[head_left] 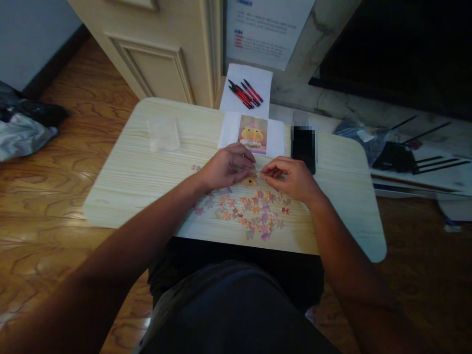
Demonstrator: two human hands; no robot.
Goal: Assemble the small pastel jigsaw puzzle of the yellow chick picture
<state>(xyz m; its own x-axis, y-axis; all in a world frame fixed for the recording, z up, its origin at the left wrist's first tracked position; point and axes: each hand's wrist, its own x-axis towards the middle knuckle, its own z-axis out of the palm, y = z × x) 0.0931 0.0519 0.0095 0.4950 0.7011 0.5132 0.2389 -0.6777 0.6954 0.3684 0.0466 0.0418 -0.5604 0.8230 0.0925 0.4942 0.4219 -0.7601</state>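
Both hands meet over a small joined patch of jigsaw puzzle [250, 181], yellow-orange with a dark spot. My left hand [230, 167] bends over its upper left side, thumb and fingers brought together; whatever lies between them is hidden. From the other side, my right hand [293, 178] pinches a small pale puzzle piece at its fingertips, close to the patch. Loose puzzle pieces [254, 209] in orange, pink and purple lie scattered between my forearms. Just beyond my fingers is a picture card [253, 133] showing a yellow cartoon figure, on white paper.
The pale wooden table [121, 162] has a clear plastic bag [163, 133] at its left and a black phone [303, 147] at its right. Red-and-black pens [245, 94] lie on paper behind. A black router [396, 156] with antennas stands on the shelf.
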